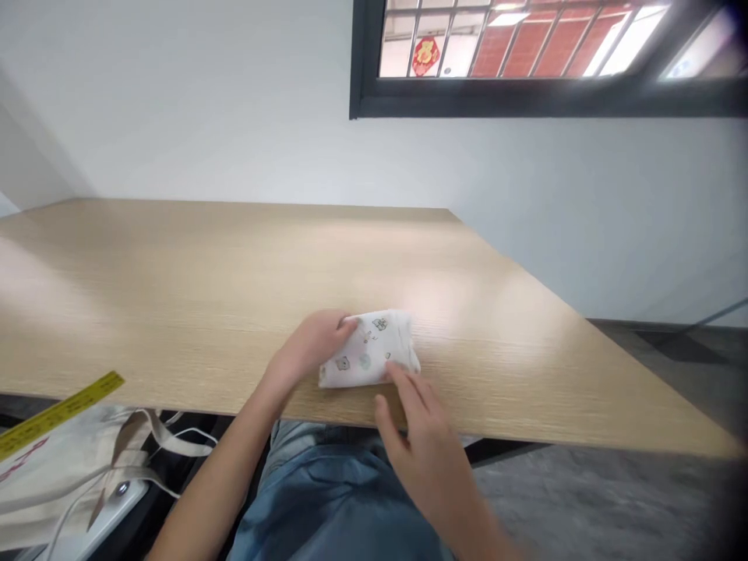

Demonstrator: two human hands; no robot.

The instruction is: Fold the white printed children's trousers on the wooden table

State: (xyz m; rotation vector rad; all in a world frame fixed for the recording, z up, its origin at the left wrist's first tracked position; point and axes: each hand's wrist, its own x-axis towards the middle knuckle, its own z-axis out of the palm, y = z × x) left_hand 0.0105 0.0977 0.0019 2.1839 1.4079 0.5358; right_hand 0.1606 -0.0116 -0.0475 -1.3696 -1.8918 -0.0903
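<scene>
A small folded white cloth (365,348), printed with little bears and a green spot, lies near the front edge of the wooden table (245,265). My left hand (319,340) grips its left side, thumb on top and the other fingers hidden beneath or behind it. At the cloth's lower right corner, the fingertips of my right hand (416,417) rest lightly. That hand is open, its thumb spread away from the fingers.
A yellow measuring strip (64,413) juts over the table's front edge at the left. Below it sit a cream tote bag (52,467) with straps, a white cable and a white device (114,514). Behind the table are a wall and a barred window (514,97).
</scene>
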